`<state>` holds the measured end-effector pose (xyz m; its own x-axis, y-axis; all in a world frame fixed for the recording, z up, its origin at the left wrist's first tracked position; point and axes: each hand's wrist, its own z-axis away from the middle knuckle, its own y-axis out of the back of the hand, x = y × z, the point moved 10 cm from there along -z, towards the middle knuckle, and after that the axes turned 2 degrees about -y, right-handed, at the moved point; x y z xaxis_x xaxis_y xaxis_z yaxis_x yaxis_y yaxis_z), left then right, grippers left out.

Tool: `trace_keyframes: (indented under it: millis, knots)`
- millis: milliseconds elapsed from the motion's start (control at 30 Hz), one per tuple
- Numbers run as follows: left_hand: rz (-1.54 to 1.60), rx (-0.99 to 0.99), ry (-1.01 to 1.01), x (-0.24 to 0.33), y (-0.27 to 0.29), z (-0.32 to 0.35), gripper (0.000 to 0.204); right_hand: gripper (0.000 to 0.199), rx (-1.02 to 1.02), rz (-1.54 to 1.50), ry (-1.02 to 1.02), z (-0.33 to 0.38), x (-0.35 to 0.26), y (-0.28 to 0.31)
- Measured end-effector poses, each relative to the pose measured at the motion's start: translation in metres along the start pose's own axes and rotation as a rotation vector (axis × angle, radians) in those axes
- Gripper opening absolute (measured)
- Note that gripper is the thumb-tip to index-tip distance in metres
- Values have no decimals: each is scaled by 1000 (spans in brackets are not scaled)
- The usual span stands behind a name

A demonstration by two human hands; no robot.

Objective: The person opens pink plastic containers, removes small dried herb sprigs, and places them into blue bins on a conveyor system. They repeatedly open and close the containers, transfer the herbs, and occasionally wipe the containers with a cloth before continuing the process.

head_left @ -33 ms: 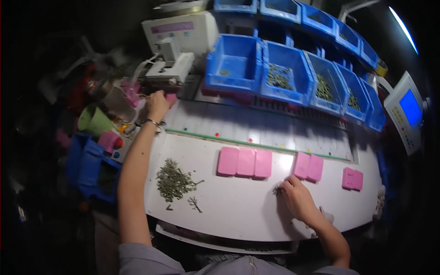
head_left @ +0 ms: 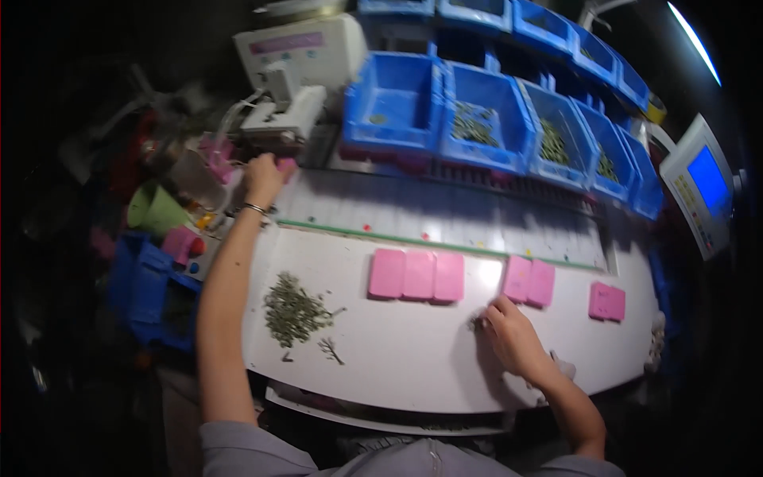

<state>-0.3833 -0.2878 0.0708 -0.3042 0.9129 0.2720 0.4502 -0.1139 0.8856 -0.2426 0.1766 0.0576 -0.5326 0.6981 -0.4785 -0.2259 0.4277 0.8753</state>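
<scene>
My left hand (head_left: 264, 180) reaches to the far left, its fingers closed at a small pink block (head_left: 286, 165) beside a white device (head_left: 284, 115). Part of the block is hidden by the hand. Low over the white tabletop (head_left: 397, 350), my right hand (head_left: 513, 338) pinches a small grey-green piece (head_left: 475, 322), too small to make out in detail. Just beyond it lie two pink blocks (head_left: 528, 281) side by side. Three more pink blocks (head_left: 417, 276) stand in a row to their left. A heap of small grey-green pieces (head_left: 292, 312) lies nearer the left arm, with a branching piece (head_left: 331, 350) beside it.
Blue bins (head_left: 486, 119), several with green pieces inside, rise in tiers at the back. A pink pair of blocks (head_left: 606, 302) and a panel with a blue screen (head_left: 703, 183) are on the right. A green cup (head_left: 152, 208) and a blue bin (head_left: 141, 278) crowd the left.
The whole view has shifted slightly, so everything appears a little further left and up. Both hands keep nearly the same places and grips.
</scene>
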Motion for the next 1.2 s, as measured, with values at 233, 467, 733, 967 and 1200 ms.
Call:
trace_keyframes:
  millis: [233, 467, 733, 967, 1200]
  knots:
    - [129, -7, -243, 82, 22, 55, 39, 10, 7, -61, -28, -5, 21, -4]
    - [773, -611, -229, 223, 50, 198, 22, 10, 89, -173, -6, 1, 22, 2]
    - [1494, -773, 51, 259, 33, 296, 17, 17, 394, -723, -28, 29, -41, 56]
    - [1837, -555, 149, 269, 53, 302, 12, 24, 473, -692, 64, 42, -60, 70]
    - [1883, -538, 275, 268, 48, 308, 9, 25, 608, -392, 94, 51, -71, 80]
